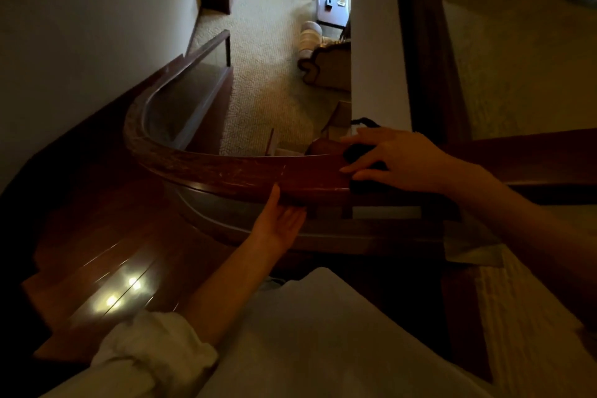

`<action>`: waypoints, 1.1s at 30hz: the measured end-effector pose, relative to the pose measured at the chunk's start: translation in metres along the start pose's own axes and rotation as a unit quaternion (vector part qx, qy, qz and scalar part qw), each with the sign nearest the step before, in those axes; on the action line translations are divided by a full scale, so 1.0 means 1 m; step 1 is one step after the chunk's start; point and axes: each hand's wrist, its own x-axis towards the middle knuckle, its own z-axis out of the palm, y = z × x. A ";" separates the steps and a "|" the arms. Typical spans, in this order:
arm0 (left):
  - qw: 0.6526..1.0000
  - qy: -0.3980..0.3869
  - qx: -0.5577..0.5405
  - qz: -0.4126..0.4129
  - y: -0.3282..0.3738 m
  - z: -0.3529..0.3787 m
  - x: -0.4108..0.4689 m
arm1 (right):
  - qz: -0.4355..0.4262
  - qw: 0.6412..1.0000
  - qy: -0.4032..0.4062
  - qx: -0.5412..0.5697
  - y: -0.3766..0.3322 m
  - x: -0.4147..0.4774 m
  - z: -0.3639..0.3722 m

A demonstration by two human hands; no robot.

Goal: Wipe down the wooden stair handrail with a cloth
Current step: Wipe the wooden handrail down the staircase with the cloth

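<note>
The reddish-brown wooden handrail runs across the middle of the view and curves away to the left, down the stairs. My right hand lies on top of the rail at its right part, fingers spread and pressing a dark cloth flat against the wood; most of the cloth is hidden under the palm. My left hand is below the rail's near edge, palm up, fingers straight, thumb touching the rail's side.
Dark polished wooden steps descend at the lower left. A tall dark wooden post rises behind my right hand. Far below lie a carpeted floor, a sofa arm and a small table.
</note>
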 end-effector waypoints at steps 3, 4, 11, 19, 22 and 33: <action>1.000 0.001 -0.018 -0.008 0.001 -0.002 -0.002 | -0.015 0.999 -0.023 0.019 0.000 -0.008 -0.005; 1.000 -0.003 -0.023 -0.010 0.000 -0.002 -0.003 | 0.010 0.999 -0.031 0.018 -0.001 -0.005 -0.005; 0.999 -0.011 -0.019 0.024 -0.011 -0.006 -0.004 | 0.143 0.983 -0.066 -0.097 -0.027 0.014 0.013; 0.988 -0.058 -0.143 -0.005 -0.010 -0.014 0.000 | 0.055 0.990 -0.033 -0.123 -0.107 0.114 0.073; 0.988 -0.044 -0.149 -0.001 -0.014 -0.016 0.000 | 0.057 0.990 -0.003 -0.127 -0.088 0.086 0.073; 0.977 -0.014 -0.211 -0.020 -0.003 -0.031 0.008 | 0.057 0.994 0.009 -0.088 -0.108 0.107 0.082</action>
